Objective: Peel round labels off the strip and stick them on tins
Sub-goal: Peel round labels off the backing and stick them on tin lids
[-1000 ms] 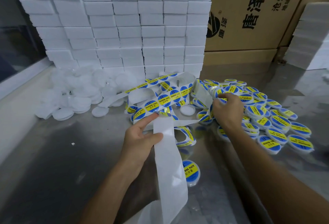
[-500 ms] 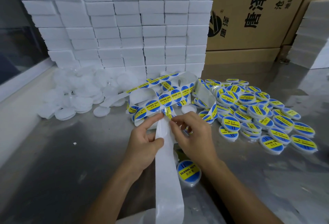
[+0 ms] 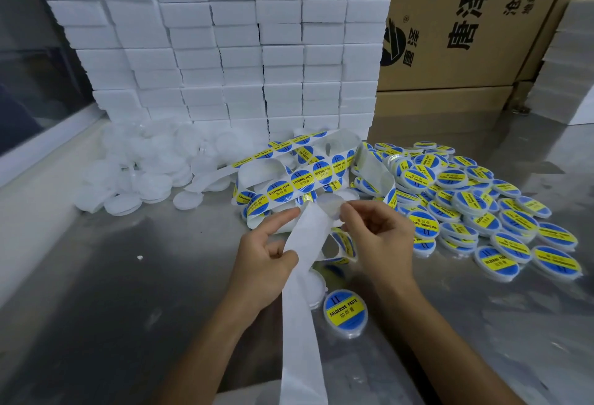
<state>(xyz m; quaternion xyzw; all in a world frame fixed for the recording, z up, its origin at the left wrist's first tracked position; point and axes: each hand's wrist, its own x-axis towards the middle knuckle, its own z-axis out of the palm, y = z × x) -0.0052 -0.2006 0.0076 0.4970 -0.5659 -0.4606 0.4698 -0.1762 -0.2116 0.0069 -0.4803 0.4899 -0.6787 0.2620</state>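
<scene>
Stacked white boxes (image 3: 225,50); cardboard carton (image 3: 466,18)
</scene>
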